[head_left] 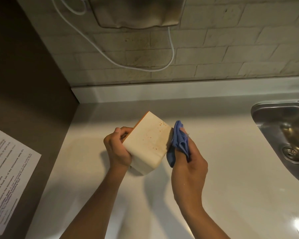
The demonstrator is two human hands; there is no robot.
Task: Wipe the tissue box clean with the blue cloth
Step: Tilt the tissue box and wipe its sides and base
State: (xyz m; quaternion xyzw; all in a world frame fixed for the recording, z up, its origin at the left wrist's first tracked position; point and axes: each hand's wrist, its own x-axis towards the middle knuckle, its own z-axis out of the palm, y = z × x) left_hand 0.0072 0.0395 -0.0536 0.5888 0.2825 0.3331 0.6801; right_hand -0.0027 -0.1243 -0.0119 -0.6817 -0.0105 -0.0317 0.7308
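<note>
— Where is the tissue box held?
— It is gripped tilted by the left hand, above the counter near its back left corner.
— And the blue cloth?
— It is bunched in the right hand and pressed against the box's right side; orange spots are seen on the upper face.

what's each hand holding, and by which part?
Left hand grips the tissue box by its left side, tilted. Right hand holds the bunched blue cloth against the box's right side.
</note>
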